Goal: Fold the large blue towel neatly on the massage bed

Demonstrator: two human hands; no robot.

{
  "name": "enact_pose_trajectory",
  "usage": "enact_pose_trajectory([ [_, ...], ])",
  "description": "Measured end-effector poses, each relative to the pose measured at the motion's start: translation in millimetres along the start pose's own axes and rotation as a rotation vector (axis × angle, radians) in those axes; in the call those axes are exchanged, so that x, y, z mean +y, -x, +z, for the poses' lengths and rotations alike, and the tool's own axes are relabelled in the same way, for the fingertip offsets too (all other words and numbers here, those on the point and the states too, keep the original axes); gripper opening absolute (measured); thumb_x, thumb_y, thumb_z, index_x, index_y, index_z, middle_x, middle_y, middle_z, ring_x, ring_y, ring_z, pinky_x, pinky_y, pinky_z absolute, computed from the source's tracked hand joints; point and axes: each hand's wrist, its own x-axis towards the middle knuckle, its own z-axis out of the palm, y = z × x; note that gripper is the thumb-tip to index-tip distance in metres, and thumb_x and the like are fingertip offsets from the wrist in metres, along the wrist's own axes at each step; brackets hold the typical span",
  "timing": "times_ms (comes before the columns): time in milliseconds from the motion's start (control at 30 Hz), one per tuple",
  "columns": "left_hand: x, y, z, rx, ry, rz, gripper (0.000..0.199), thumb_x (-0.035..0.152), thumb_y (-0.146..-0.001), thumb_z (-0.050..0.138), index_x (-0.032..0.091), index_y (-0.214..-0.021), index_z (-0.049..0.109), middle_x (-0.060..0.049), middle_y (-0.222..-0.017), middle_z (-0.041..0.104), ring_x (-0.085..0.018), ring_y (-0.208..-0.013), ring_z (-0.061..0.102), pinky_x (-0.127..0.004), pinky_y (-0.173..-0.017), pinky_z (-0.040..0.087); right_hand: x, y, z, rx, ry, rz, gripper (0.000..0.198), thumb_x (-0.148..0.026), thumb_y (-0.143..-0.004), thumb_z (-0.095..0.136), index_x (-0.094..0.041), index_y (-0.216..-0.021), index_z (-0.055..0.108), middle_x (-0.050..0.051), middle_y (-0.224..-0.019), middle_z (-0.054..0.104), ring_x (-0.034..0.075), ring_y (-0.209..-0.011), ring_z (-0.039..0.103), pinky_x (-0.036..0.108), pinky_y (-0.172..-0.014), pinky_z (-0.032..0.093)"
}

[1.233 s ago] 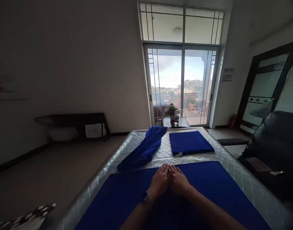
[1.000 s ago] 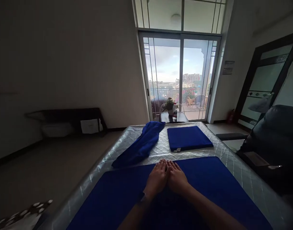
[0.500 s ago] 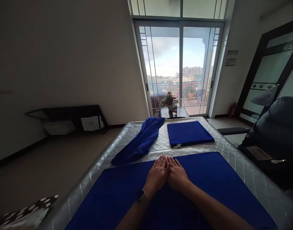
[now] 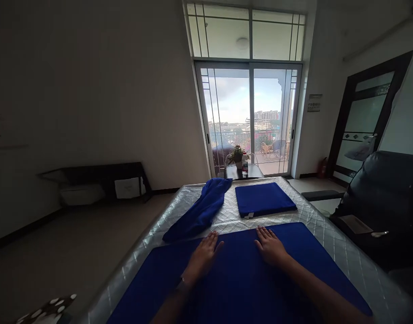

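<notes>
Fingers (image 4: 211,237) of the left hand (image 4: 202,257) lie flat and slightly spread on the spread blue towel (image 4: 240,288), gripping nothing. Those of the right hand (image 4: 270,245) are likewise stretched out flat and loosely apart, palm down on the same cloth, holding nothing. Both hands rest near the towel's far edge, clearly apart from each other, with bare blue cloth between them. A watch or band shows dimly at the left wrist.

That towel covers the near part of the quilted silver mattress (image 4: 331,245). Just beyond the left fingertips lies a crumpled blue towel (image 4: 199,209), stretched out lengthways away from them. Beyond the right fingertips, across a strip of bare mattress, sits a folded blue towel (image 4: 263,199), flat and squared, with a small white tag at its near edge.

Past the mattress's far end stands a small dark table (image 4: 240,171) carrying a potted plant (image 4: 236,155) and a bottle (image 4: 245,167), in front of the glass balcony door (image 4: 250,117). To the right of the right hand is a dark chair (image 4: 385,198).
</notes>
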Motion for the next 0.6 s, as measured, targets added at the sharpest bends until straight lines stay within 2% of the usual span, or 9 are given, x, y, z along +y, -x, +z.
enact_pose_trajectory([
  [100, -37, 25, -16, -0.018, 0.012, -0.061, 0.065, 0.05, -0.104, 0.019, 0.015, -0.153, 0.044, -0.012, -0.163, 0.044, -0.023, -0.153, 0.037, -0.045, -0.127, 0.032, 49, 11, -12, 0.022, 0.08, 0.088, 0.071, -0.05, -0.103, 0.015, -0.011, -0.162, 0.023, 0.009, -0.17, 0.023, 0.019, -0.158, 0.016, 0.041, -0.129, 0.013],
  [200, -82, 52, -25, -0.035, 0.031, -0.224, 0.068, 0.05, -0.103, 0.02, 0.012, -0.154, 0.043, -0.013, -0.162, 0.044, -0.024, -0.153, 0.037, -0.044, -0.128, 0.031, 102, 23, -23, 0.077, 0.171, 0.184, 0.069, -0.045, -0.102, 0.017, -0.009, -0.16, 0.027, 0.011, -0.169, 0.027, 0.022, -0.157, 0.021, 0.043, -0.128, 0.017],
  [333, -141, 75, -25, -0.024, 0.003, -0.295, 0.058, 0.041, -0.098, 0.033, 0.014, -0.143, 0.057, -0.011, -0.157, 0.052, -0.027, -0.149, 0.043, -0.042, -0.127, 0.032, 154, 35, -29, 0.148, 0.201, 0.311, 0.068, -0.041, -0.101, 0.02, -0.007, -0.159, 0.033, 0.014, -0.167, 0.031, 0.024, -0.156, 0.025, 0.045, -0.127, 0.022],
  [467, -177, 79, -16, 0.043, 0.01, -0.398, 0.061, 0.044, -0.098, 0.032, 0.01, -0.143, 0.057, -0.014, -0.155, 0.055, -0.031, -0.148, 0.045, -0.048, -0.124, 0.037, 171, 35, -27, 0.161, 0.19, 0.365, 0.07, -0.044, -0.102, 0.017, -0.008, -0.16, 0.03, 0.012, -0.169, 0.03, 0.021, -0.157, 0.023, 0.039, -0.127, 0.02],
  [600, -191, 78, -9, 0.101, 0.05, -0.456, 0.065, 0.051, -0.1, 0.028, 0.013, -0.147, 0.052, -0.013, -0.154, 0.057, -0.03, -0.147, 0.047, -0.051, -0.121, 0.041, 172, 32, -26, 0.127, 0.223, 0.362, 0.07, -0.045, -0.101, 0.017, -0.009, -0.161, 0.028, 0.011, -0.169, 0.029, 0.02, -0.157, 0.021, 0.038, -0.128, 0.017],
])
